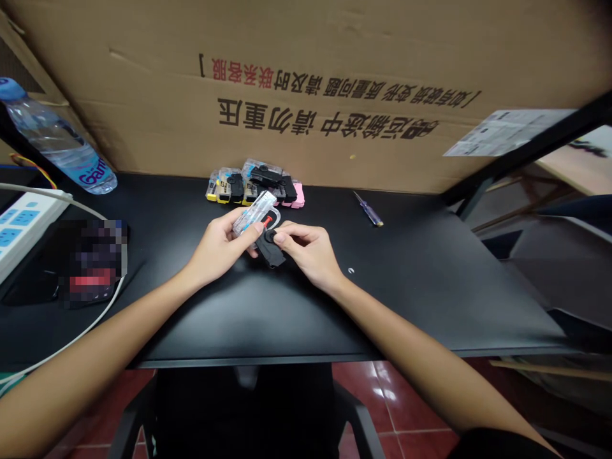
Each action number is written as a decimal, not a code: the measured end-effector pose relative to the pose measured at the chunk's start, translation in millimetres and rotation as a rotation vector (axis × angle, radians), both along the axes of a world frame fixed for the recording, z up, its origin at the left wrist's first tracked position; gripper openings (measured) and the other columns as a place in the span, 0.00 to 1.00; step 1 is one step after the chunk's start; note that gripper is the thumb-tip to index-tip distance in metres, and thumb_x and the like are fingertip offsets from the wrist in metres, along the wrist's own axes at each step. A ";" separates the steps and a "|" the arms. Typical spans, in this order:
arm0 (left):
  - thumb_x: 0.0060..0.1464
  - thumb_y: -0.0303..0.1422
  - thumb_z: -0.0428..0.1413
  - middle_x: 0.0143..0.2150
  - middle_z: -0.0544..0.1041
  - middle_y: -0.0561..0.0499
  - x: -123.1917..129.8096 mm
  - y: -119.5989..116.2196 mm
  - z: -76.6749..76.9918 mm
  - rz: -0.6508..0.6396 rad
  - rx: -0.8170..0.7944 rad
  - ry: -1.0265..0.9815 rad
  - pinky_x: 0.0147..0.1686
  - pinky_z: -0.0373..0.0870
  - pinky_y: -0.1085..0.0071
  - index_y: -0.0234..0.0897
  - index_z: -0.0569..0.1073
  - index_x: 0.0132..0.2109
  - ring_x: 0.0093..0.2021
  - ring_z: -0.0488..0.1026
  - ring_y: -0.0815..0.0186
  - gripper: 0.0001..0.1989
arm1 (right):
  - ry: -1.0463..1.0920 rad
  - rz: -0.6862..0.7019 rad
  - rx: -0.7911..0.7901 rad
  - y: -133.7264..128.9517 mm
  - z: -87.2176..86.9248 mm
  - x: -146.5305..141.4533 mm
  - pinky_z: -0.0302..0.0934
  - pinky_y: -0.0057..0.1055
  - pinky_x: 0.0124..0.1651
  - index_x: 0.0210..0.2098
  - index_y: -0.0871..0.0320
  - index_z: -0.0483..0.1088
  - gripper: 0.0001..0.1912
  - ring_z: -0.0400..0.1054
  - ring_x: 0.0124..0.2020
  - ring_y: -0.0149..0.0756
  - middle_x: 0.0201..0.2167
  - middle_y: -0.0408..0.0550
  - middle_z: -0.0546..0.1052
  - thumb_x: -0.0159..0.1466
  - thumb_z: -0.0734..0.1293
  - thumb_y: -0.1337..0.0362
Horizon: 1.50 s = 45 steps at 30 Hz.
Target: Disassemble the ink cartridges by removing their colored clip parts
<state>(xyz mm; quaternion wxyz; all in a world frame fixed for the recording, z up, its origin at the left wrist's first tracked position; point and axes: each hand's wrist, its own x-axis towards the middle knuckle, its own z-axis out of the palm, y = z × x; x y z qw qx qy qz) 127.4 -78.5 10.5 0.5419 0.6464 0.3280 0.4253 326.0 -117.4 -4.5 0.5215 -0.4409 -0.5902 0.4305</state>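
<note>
Forearms (122, 338): ours crossed the front edge of the desk (406, 274).
Bottle (71, 143): near the far left corner.
Left hand (220, 241): we pinched a clear case (253, 211) between thumb and fingers, over the desk's middle.
Packs (224, 186): clustered along the back edge.
Black piece (271, 254): just beside the case.
Right hand (310, 250): our thumb and forefinger pinched the black piece.
Screwdriver (369, 211): lay near the back edge.

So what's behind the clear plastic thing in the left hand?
Behind it: a cluster of small pieces with yellow, pink and black parts, then cardboard. The clear plastic thing hides part of the cluster's front from view.
</note>
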 end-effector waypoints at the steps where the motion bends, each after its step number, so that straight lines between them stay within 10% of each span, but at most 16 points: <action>1: 0.61 0.48 0.66 0.38 0.82 0.49 0.0 -0.2 1.0 -0.005 -0.007 -0.005 0.29 0.82 0.72 0.33 0.81 0.47 0.28 0.76 0.69 0.20 | 0.002 0.002 0.007 -0.1 0.2 0.2 0.69 0.37 0.41 0.31 0.56 0.81 0.24 0.71 0.33 0.37 0.31 0.47 0.79 0.63 0.78 0.40; 18: 0.64 0.44 0.63 0.42 0.84 0.49 -1.1 -4.9 -2.3 0.054 0.081 0.060 0.35 0.83 0.70 0.36 0.79 0.51 0.32 0.79 0.67 0.17 | -0.042 0.015 0.009 -3.9 5.4 0.4 0.67 0.38 0.44 0.36 0.54 0.82 0.22 0.71 0.37 0.38 0.35 0.47 0.78 0.65 0.76 0.41; 32: 0.66 0.39 0.62 0.37 0.84 0.51 -10.7 -14.1 2.0 0.115 0.471 0.259 0.35 0.75 0.74 0.35 0.77 0.53 0.30 0.75 0.70 0.14 | -0.227 -0.047 0.341 -6.6 7.8 4.9 0.66 0.41 0.45 0.35 0.53 0.78 0.16 0.70 0.38 0.40 0.35 0.48 0.77 0.73 0.72 0.48; 45: 0.59 0.49 0.69 0.38 0.80 0.51 1.2 -7.3 2.3 -0.013 -0.073 -0.154 0.40 0.88 0.65 0.36 0.76 0.43 0.38 0.80 0.65 0.21 | -0.198 -0.069 0.299 -4.6 7.9 11.5 0.68 0.40 0.43 0.44 0.53 0.83 0.13 0.72 0.38 0.39 0.38 0.48 0.79 0.71 0.73 0.51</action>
